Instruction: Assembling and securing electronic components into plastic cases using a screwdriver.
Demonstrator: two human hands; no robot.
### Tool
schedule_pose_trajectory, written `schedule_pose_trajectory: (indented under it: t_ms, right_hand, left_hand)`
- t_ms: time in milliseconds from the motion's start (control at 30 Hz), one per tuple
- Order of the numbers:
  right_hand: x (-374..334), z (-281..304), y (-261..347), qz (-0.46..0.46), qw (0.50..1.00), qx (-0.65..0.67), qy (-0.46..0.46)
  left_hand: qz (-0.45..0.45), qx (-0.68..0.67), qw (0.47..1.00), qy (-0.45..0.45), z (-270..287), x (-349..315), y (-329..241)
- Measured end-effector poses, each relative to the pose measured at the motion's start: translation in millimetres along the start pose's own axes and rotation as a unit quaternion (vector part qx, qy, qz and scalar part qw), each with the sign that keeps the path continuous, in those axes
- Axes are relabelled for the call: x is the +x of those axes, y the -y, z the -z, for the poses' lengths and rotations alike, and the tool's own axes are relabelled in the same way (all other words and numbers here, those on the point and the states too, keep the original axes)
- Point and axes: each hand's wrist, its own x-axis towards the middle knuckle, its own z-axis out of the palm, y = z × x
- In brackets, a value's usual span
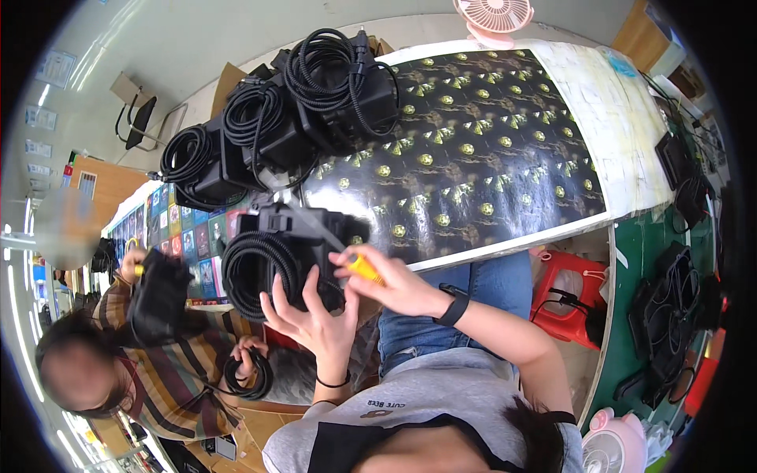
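Note:
A black device [319, 272] with a coil of black ribbed cable [260, 276] lies at the near left edge of the table. My left hand [315, 315] rests on its near side, fingers spread over the cable and housing. My right hand [394, 285] is closed around a yellow-handled tool [364, 268], just right of the device. A long pale shaft, blurred, runs from the handle up over the device's top bracket; its exact kind is hard to make out.
Several black devices with coiled cables [260, 118] stand at the far left. On the left a co-worker [173, 355] holds a black device [160, 299] and a cable coil [251, 374]. A pink fan [495, 16] stands at the back, and a red stool [569, 296] below the table's right part.

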Motion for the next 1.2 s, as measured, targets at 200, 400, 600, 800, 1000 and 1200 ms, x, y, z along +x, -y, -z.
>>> schedule_pose_trajectory:
  t_ms: [200,400,600,800,1000,1200]
  right_hand:
    - [15.3,-18.4,-8.4,0.017,0.996,-0.046,0.072]
    - [0.4,-4.9,30.5,0.093,0.99,-0.102,-0.008]
    - [-75.2,103.5,82.2,0.122,0.93,-0.028,-0.345]
    - [-178.4,309.6,110.4,0.127,0.648,-0.345,-0.667]
    - [-306.2,466.1,121.4,-0.164,0.253,-0.587,-0.752]
    - [-296.8,471.6,131.0,-0.238,0.369,-0.529,-0.726]
  left_hand:
    - [0.018,0.056,0.994,-0.095,-14.1,-1.1,7.5]
    - [0.074,0.194,0.968,-0.143,-34.4,29.4,43.7]
    - [0.06,0.224,0.967,-0.107,-50.6,61.3,53.0]
    - [0.049,0.205,0.966,-0.151,-33.3,57.6,48.7]
    - [-0.064,0.035,0.98,-0.183,-27.3,50.3,14.7]
    - [-0.148,-0.058,0.978,-0.135,-26.4,32.3,-18.7]
